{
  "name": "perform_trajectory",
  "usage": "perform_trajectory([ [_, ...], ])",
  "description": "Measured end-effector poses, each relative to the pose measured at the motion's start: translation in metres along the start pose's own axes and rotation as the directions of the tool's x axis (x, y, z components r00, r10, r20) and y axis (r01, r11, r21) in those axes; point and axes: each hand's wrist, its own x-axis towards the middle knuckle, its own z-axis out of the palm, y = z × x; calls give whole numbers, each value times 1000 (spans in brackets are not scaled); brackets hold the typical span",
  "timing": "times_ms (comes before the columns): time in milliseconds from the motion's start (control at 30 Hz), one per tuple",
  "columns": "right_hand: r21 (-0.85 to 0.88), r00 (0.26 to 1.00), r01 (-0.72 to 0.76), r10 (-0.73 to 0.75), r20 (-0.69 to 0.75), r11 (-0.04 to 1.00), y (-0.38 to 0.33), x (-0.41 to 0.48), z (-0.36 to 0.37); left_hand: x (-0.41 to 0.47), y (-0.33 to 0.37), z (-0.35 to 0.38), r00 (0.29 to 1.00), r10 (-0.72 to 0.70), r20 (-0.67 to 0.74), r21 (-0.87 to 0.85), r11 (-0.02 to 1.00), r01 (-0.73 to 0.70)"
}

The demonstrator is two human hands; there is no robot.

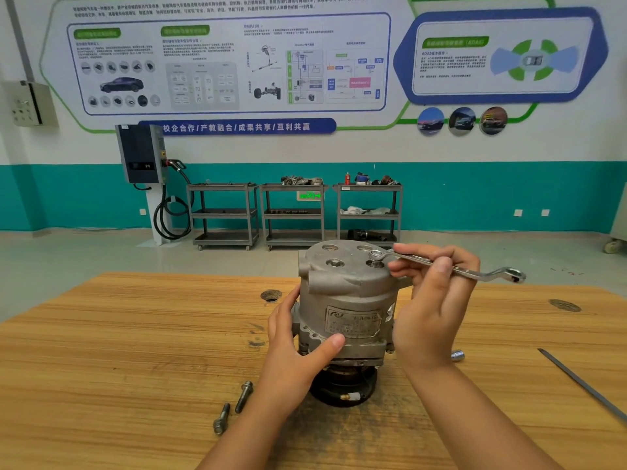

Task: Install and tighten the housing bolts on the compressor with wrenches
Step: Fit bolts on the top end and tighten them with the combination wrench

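Compressor [346, 300] stands upright on the wooden table [135, 334], with the left hand [298, 347] gripping its lower left side, fingers and thumb wrapped round the housing. Right hand [431, 300] pinches the shank of a ring wrench [481, 274], whose ring sits over a bolt [375, 263] on the compressor's top face. Two loose bolts [243, 396] lie just left of its base.

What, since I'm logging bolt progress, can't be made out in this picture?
All in the head view:
- Bolt seating: the wrench ring covers its head.
- Label text on the compressor: too small and blurred.
- Compressor's right side: behind the right hand.
- Socket: partly behind the right wrist.
- Rod: cut off by the right edge.
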Motion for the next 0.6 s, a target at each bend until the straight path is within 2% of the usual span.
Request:
perform_trajectory([
  [100,-79,974,164,-149,172,983,3,-2,-4,0,0,0,1000,2,3,-1,1000,-2],
  [167,-118,935,238,-195,296,964,6,-3,-7,1,0,1,1000,4,3,0,1000,-4],
  [267,-239,878,368,-252,406,898,3,-2,-7,0,-1,0,1000,2,5,-4,1000,-2],
  [367,-324,831,475,-296,471,818,-3,0,-5,0,-1,0,1000,7,9,-11,1000,-7],
  [500,-371,811,530,-327,486,763,-7,5,-4,1,-1,0,1000,6,1,-21,1000,-6],
  [600,-408,768,602,-358,531,686,-7,9,-4,1,0,0,1000,2,0,-22,1000,-2],
])
